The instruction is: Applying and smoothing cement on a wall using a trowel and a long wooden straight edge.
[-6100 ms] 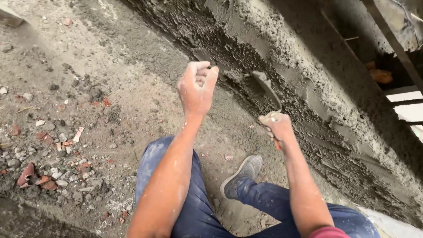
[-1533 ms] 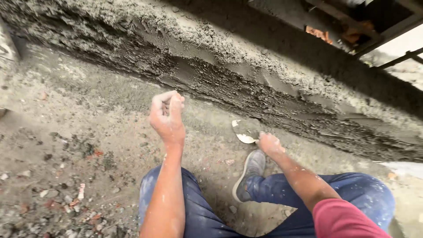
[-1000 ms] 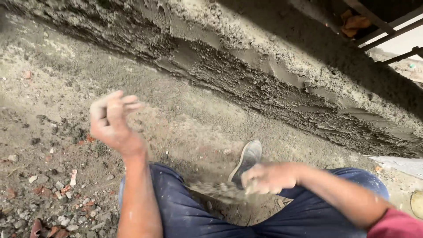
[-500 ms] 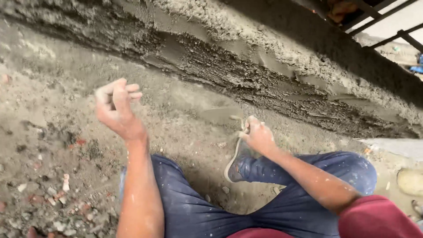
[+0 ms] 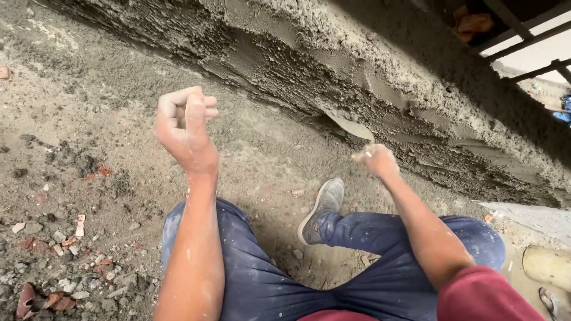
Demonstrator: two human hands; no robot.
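A: What did the head camera show?

B: A person sat low on the dirt floor, by the foot of a wall coated with wet grey mortar

A: What was the right hand doing?

B: It was closed around the handle of a small trowel. The blade lay flat against the mortar, low down on the wall

A: And the left hand?

B: It was up in the air, fingers curled in loose, with nothing in it that I could see

A: How much looked done?

B: I think a lot. Mortar covered the whole strip in view. But it looked rough and lumpy, with only a few smooth spots near the trowel, so plenty of smoothing seemed left

A: Anything else?

B: A grey shoe pointed at the wall, and red brick bits lay on the floor to the left
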